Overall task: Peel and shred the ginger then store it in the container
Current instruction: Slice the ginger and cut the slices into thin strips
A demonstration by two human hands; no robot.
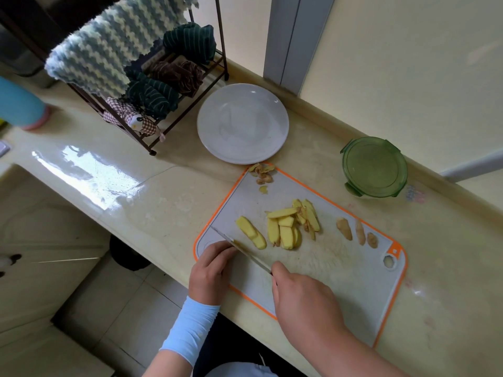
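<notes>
A white cutting board with an orange rim (pixel 353 281) lies on the counter. Peeled yellow ginger slices (pixel 285 227) are piled at its middle, with one long slice (pixel 250 232) to their left. Three unpeeled ginger bits (pixel 356 232) lie to the right and peel scraps (pixel 262 172) at the far corner. My right hand (pixel 302 297) grips the handle of a knife (pixel 242 248) whose blade angles up-left across the board. My left hand (pixel 212 268) sits with fingers curled down against the blade's left side; what is under them is hidden. A green lidded container (pixel 374 167) stands beyond the board.
A white plate (pixel 242 123) sits behind the board. A metal rack with cloths (pixel 147 77) stands at the back left, and a blue bottle (pixel 19 104) at the far left. The wall and a window frame run along the counter's far side.
</notes>
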